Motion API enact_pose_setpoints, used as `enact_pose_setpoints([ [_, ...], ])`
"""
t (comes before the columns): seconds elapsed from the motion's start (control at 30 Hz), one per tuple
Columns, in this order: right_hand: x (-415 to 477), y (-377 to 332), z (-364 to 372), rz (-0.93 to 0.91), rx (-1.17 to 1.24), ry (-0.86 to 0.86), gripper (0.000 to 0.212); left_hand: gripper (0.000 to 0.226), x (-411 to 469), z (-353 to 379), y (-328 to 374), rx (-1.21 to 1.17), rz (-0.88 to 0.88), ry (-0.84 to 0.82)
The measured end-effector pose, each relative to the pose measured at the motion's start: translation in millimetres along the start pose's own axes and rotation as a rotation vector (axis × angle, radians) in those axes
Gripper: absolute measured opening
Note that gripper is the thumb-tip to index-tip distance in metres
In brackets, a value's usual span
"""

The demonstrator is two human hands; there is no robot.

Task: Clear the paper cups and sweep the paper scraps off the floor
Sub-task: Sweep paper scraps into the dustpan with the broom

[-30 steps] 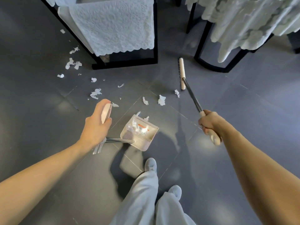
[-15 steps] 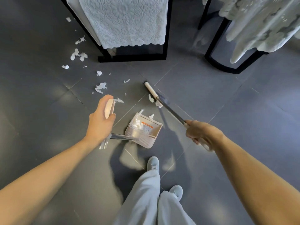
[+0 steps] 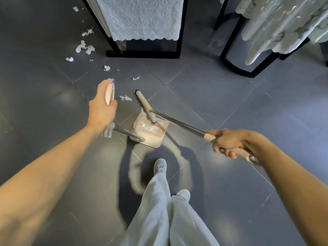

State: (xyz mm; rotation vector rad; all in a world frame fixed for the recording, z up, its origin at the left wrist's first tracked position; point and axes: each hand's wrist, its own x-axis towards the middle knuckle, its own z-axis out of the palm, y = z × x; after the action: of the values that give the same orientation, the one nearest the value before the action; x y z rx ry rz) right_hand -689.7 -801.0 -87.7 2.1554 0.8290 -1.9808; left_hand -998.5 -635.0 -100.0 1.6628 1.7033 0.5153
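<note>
Dark tiled floor [image 3: 230, 82], person standing over it. The left hand [image 3: 102, 107], at 10 o'clock from view centre, has its fingers wrapped tight round the cream top grip of the dustpan handle. The dustpan [image 3: 152, 137] sits on the floor at centre, just ahead of the front shoe [image 3: 160, 165], with its open side toward 12 o'clock.

The right hand [image 3: 229, 142], at 3 o'clock, is clamped on the grip of the broom [image 3: 179, 124]. The shaft runs off toward 10 o'clock. The broom head [image 3: 144, 103] lies at the pan mouth, its near end over the pan and its far end out on the tile. The hands are well apart, one tool each.

Paper scraps [image 3: 144, 124] are heaped inside the pan, right by the bristles. A loose scrap [image 3: 125, 98] lies just beside the head's far end, at its 9 o'clock. Another scrap [image 3: 136, 78] is at its 12 o'clock. More lie toward 11 o'clock: a small piece [image 3: 106, 68], then a cluster [image 3: 85, 47] near the chair leg.

The chair [image 3: 142, 54], black frame with a lace cover, is at 12 o'clock. A lace-draped stand [image 3: 276, 23] is at 1 o'clock. White trousers [image 3: 159, 210] and the rear shoe [image 3: 183, 193] are at 6 o'clock.
</note>
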Motion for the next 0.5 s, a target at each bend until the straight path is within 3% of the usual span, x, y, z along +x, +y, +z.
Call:
enact_pose_setpoints([
  [0.27,-26.7,-12.0,4.8,-0.053,0.021,0.07,0.076,0.052,-37.9,-31.9,-31.2,-0.026,-0.055,0.066],
  [0.5,-19.8,-82.6,29.5,-0.083,0.028,0.133,0.066,0.051,-6.4,-87.7,-60.9,-0.029,-0.058,0.069],
])
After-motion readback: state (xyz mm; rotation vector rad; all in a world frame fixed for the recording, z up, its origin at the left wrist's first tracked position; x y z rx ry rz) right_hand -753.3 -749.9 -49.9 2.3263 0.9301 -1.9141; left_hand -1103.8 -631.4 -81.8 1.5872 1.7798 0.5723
